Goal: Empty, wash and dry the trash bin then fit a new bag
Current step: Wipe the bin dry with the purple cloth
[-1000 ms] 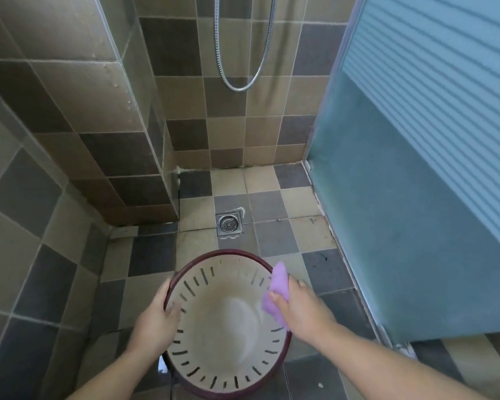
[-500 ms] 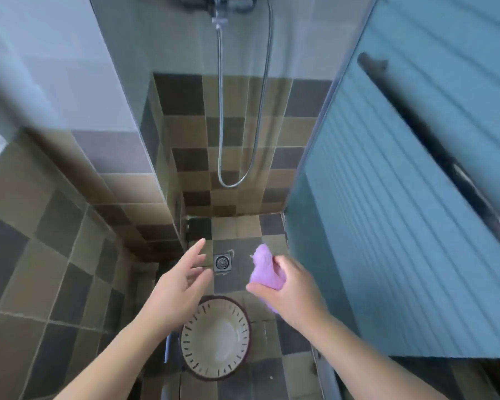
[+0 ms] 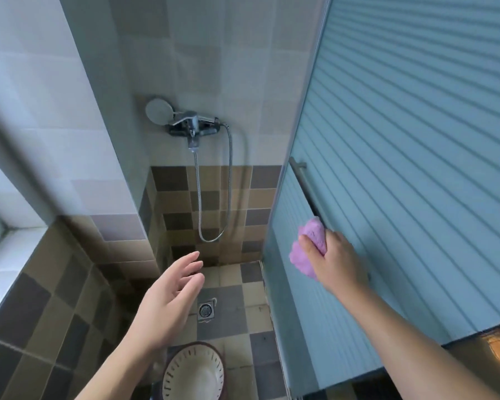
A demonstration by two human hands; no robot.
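Observation:
The round trash bin (image 3: pixel 192 376), cream inside with dark slots and a dark red rim, stands on the tiled shower floor at the bottom centre, and nothing touches it. My left hand (image 3: pixel 168 301) hovers above it with fingers spread and holds nothing. My right hand (image 3: pixel 334 261) grips a bunched purple cloth (image 3: pixel 306 249) up against the frosted blue shower door (image 3: pixel 401 168), just below its metal handle (image 3: pixel 308 186).
A floor drain (image 3: pixel 206 310) lies beyond the bin. The shower mixer tap (image 3: pixel 192 127) with a looped hose (image 3: pixel 228 197) hangs on the back wall. A tiled wall corner (image 3: pixel 122 197) closes in on the left, the door on the right.
Both hands have left the bin and risen. The right hand has carried the purple cloth up and right to the door handle. The view has lifted, so the bin looks smaller and lower.

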